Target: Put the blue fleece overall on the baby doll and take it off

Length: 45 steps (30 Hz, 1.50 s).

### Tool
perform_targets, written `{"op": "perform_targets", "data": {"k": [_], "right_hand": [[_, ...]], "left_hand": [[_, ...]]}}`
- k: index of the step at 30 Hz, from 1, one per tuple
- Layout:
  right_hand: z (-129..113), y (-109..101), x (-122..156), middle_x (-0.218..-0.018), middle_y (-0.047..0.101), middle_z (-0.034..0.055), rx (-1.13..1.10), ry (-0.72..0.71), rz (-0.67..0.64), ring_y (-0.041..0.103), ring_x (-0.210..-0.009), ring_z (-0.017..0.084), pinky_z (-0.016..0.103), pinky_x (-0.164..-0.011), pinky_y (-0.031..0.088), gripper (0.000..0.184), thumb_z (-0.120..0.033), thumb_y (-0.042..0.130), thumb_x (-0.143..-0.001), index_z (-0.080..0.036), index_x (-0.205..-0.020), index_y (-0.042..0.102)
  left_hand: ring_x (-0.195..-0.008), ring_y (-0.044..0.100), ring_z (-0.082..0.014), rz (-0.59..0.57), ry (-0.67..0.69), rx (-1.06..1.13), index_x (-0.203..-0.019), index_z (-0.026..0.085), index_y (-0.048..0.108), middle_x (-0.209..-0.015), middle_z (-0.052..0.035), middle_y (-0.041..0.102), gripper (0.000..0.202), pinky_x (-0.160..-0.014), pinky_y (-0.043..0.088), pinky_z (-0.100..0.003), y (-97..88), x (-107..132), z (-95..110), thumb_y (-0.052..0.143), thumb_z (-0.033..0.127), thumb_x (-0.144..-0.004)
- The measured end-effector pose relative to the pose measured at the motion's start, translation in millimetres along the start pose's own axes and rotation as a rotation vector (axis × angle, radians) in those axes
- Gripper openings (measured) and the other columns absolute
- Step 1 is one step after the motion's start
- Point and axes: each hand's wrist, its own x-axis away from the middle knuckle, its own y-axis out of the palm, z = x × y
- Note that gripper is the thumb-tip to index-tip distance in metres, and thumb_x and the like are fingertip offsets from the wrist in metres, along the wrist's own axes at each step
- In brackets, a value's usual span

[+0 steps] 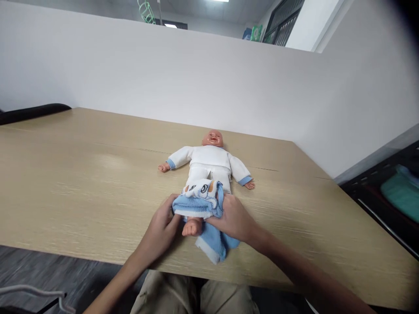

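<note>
Left hand (161, 230), right hand (234, 219) gripping blue trousers (198, 203) on doll (211, 158), teal cloth (401, 192) in black crate (366, 185)

The left forearm (124, 279) and the right forearm (294, 270) are shown bare along their whole visible length, and the left hand (160, 231) and the right hand (234, 220) are likewise uncovered. Light khaki trousers (196, 298) are worn, their cloth creased at the lap.

White-clad doll (209, 163), blue cartoon-face garment (201, 198), tan table (81, 174)
</note>
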Motion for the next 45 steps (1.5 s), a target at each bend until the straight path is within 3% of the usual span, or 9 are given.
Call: {"op": "perform_targets", "data": {"k": [4,9,14,19,23,27,35,40,45], "right_hand": [[15,-18,-15,-0.114,0.078,0.0067,-0.005,-0.115,-0.104,0.071,-0.112,0.03,0.045,-0.108,0.052,0.026,-0.029,0.077,-0.084,-0.021,-0.108,0.075],[42,-40,-6,-0.112,0.076,0.0051,-0.093,0.106,-0.155,0.07,-0.102,0.028,0.043,-0.096,0.056,0.048,-0.051,0.086,-0.081,-0.022,-0.116,0.072],[70,-38,7,-0.135,0.071,0.0038,-0.632,0.227,-0.101,0.066,-0.125,0.028,0.039,-0.106,0.052,0.06,-0.047,0.087,-0.083,-0.028,-0.136,0.066],[79,-35,9,-0.132,0.074,0.0053,-1.113,0.314,-0.024,0.071,-0.116,0.023,0.034,-0.104,0.054,0.055,-0.041,0.086,-0.083,-0.028,-0.134,0.068],[88,-43,13,-0.128,0.076,0.0058,-1.091,0.309,-0.078,0.073,-0.114,0.021,0.031,-0.101,0.055,0.052,-0.041,0.085,-0.086,-0.025,-0.133,0.069],[96,-50,19,-0.13,0.075,0.0051,-0.843,0.318,-0.315,0.072,-0.116,0.024,0.033,-0.097,0.057,0.056,-0.046,0.085,-0.087,-0.026,-0.136,0.068],[91,-43,27,-0.142,0.069,0.0068,-0.76,0.359,-0.229,0.066,-0.132,0.029,0.044,-0.113,0.053,0.06,-0.053,0.079,-0.091,-0.027,-0.143,0.064],[98,-29,27,-0.138,0.07,0.0053,-0.939,0.38,-0.132,0.067,-0.129,0.023,0.037,-0.11,0.054,0.061,-0.053,0.076,-0.093,-0.032,-0.147,0.058],[98,-36,29,-0.117,0.075,0.0042,-0.777,0.364,-0.212,0.072,-0.105,0.021,0.03,-0.09,0.059,0.056,-0.06,0.081,-0.086,-0.023,-0.127,0.07]], "left_hand": [[-0.129,0.058,-0.0285,-0.126,0.015,-0.032,-0.122,0.018,0.062,-0.135,-0.0099,0.065,0.029,-0.114,0.043,-0.041,-20.5,-20,9,0.05,0.037,-0.104],[-0.143,0.05,-0.0302,-0.358,-0.013,-0.037,-0.141,0.022,0.054,-0.154,-0.0098,0.055,0.046,-0.12,0.039,-0.041,-46.4,-31,15,0.058,0.048,-0.104],[-0.135,0.055,-0.0254,-0.497,0.026,0.022,-0.134,0.024,0.058,-0.143,-0.0072,0.06,0.039,-0.117,0.041,-0.038,-56.3,-40,20,0.067,0.043,-0.101],[-0.122,0.058,-0.0225,-0.535,0.006,0.161,-0.124,0.023,0.061,-0.125,-0.0049,0.062,0.033,-0.108,0.047,-0.036,-58.7,-59,17,0.074,0.039,-0.098],[-0.106,0.059,-0.0196,-0.541,-0.081,0.208,-0.114,0.023,0.062,-0.11,-0.0024,0.059,0.029,-0.095,0.051,-0.033,-66.3,-70,11,0.072,0.045,-0.098],[-0.112,0.058,-0.0224,-0.508,-0.127,0.066,-0.119,0.025,0.064,-0.117,-0.0037,0.061,0.036,-0.101,0.049,-0.037,-73.3,-80,15,0.062,0.057,-0.102],[-0.123,0.056,-0.0268,-0.545,0.084,-0.285,-0.144,0.029,0.058,-0.138,-0.0071,0.06,0.053,-0.105,0.046,-0.038,-46.4,-109,63,0.058,0.061,-0.101],[-0.107,0.057,-0.0287,-0.775,0.319,-0.589,-0.109,0.021,0.074,-0.111,-0.0072,0.068,0.046,-0.098,0.043,-0.038,-20.6,-142,80,0.068,0.063,-0.092],[-0.09,0.062,-0.021,-1.033,0.209,-0.251,-0.108,0.018,0.069,-0.099,-0.002,0.07,0.039,-0.081,0.048,-0.029,-5.1,-171,72,0.078,0.049,-0.087]]}}
